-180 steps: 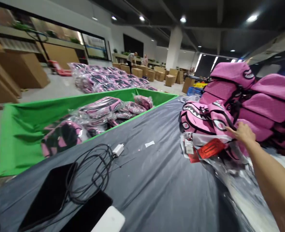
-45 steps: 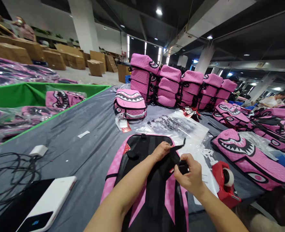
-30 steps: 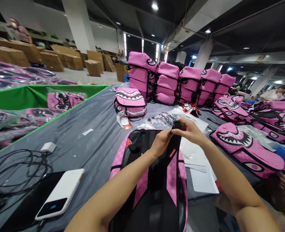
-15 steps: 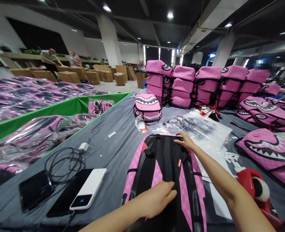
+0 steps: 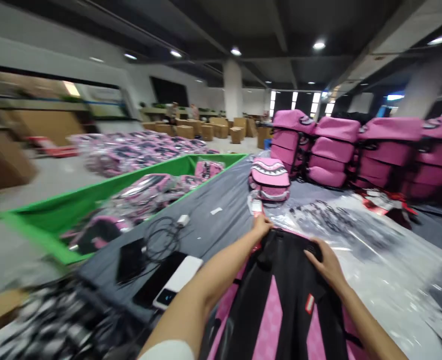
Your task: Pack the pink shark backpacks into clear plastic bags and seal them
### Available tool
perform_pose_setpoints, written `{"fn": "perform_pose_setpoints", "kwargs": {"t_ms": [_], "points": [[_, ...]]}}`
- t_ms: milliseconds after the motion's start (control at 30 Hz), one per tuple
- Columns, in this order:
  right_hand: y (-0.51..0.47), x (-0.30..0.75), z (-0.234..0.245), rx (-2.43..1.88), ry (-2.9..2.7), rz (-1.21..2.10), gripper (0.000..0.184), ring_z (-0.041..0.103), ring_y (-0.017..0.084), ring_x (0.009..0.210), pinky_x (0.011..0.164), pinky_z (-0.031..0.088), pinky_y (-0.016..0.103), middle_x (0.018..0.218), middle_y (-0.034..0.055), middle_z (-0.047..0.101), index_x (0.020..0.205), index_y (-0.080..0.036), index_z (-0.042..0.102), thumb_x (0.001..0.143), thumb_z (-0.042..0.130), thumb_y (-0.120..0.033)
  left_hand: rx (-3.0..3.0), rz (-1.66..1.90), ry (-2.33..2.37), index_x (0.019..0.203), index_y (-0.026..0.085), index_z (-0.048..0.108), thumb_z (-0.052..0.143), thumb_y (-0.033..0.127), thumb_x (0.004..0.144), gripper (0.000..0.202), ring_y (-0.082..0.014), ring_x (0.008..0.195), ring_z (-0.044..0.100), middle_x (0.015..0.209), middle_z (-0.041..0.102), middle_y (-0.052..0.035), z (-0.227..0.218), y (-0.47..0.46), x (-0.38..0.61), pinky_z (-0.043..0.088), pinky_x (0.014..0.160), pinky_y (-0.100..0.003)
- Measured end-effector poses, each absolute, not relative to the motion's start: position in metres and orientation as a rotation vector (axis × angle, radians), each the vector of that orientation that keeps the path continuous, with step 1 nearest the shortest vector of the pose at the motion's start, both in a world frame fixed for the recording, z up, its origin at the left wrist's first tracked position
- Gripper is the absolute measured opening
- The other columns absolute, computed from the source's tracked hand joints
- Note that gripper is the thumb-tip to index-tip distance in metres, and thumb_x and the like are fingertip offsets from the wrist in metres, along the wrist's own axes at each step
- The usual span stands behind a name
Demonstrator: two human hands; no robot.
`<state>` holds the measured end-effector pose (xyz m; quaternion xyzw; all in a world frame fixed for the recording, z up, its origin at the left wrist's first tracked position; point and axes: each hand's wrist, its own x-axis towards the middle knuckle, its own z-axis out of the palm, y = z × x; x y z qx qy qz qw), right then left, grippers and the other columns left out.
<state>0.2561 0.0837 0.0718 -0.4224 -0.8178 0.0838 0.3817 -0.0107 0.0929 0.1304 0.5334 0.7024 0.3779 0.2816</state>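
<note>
A pink and black backpack lies back side up in front of me, its shoulder straps and a small red-and-white label showing. My left hand is closed at its top left corner, close to a red tag; the fingertips are partly hidden. At the top right corner my right hand grips the edge, thumb on the black strap side and fingers over the top. Just beyond stands a small pink bag with a shark-teeth print and a hang tag. Clear plastic bags lie to the right of the backpack.
Stacked pink backpacks line the table's far side. Left of the table is a green-walled bin holding wrapped bags. A white power bank, dark phone and coiled cable lie on the left. Cardboard boxes stand farther back.
My left hand has gone from the middle of the backpack up to its top left corner. My right hand stays at the top right. The view has swung left.
</note>
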Motion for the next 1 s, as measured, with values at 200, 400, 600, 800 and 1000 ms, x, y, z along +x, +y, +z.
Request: {"fn": "perform_pose_setpoints", "kwargs": {"t_ms": [200, 400, 600, 800, 1000], "points": [[0.107, 0.225, 0.083, -0.958, -2.116, 0.333, 0.059, 0.072, 0.030, 0.086, 0.079, 0.059, 0.044, 0.096, 0.0083, 0.074, 0.101, -0.023, 0.065, 0.077, 0.060, -0.077, 1.385, 0.994, 2.137, 0.096, 0.016, 0.073, 0.061, 0.036, 0.098, 0.024, -0.0215, 0.098, 0.070, 0.099, 0.075, -0.0093, 0.119, 0.090, -0.036, 0.055, 0.092, -0.039], [0.112, 0.214, 0.066, -0.897, -2.106, 0.124, 0.058, 0.072, 0.038, 0.081, 0.074, 0.058, 0.055, 0.088, 0.0106, 0.074, 0.098, -0.026, 0.063, 0.076, 0.054, -0.079, 1.854, 1.038, 1.910, 0.103, 0.022, 0.075, 0.080, 0.045, 0.079, 0.033, -0.0240, 0.113, 0.065, 0.114, 0.073, -0.0051, 0.104, 0.054, -0.040, 0.050, 0.100, -0.033], [0.077, 0.229, 0.035, -0.857, -2.120, 0.030, 0.034, 0.071, 0.041, 0.087, 0.076, 0.058, 0.062, 0.096, 0.0094, 0.071, 0.109, -0.034, 0.058, 0.087, 0.052, -0.059, 2.365, 0.927, 1.998, 0.109, 0.011, 0.066, 0.078, 0.040, 0.078, 0.044, -0.0294, 0.111, 0.059, 0.114, 0.067, -0.0155, 0.066, 0.027, -0.023, 0.049, 0.102, -0.041], [0.061, 0.246, 0.007, -0.853, -2.233, 0.125, 0.033, 0.072, 0.035, 0.099, 0.085, 0.059, 0.055, 0.111, 0.0077, 0.073, 0.119, -0.031, 0.059, 0.092, 0.052, -0.050, 2.509, 0.641, 1.881, 0.107, 0.013, 0.066, 0.073, 0.041, 0.084, 0.037, -0.0243, 0.106, 0.059, 0.109, 0.069, -0.0094, 0.046, -0.001, -0.030, 0.046, 0.099, -0.034], [0.099, 0.213, 0.033, -1.261, -2.348, 0.265, 0.032, 0.068, 0.033, 0.109, 0.098, 0.053, 0.050, 0.116, 0.0155, 0.072, 0.115, -0.019, 0.064, 0.092, 0.057, -0.040, 2.325, 0.622, 1.861, 0.113, 0.014, 0.067, 0.071, 0.031, 0.083, 0.035, -0.0297, 0.117, 0.055, 0.119, 0.066, -0.0137, 0.045, 0.049, -0.038, 0.043, 0.107, -0.043]]}}
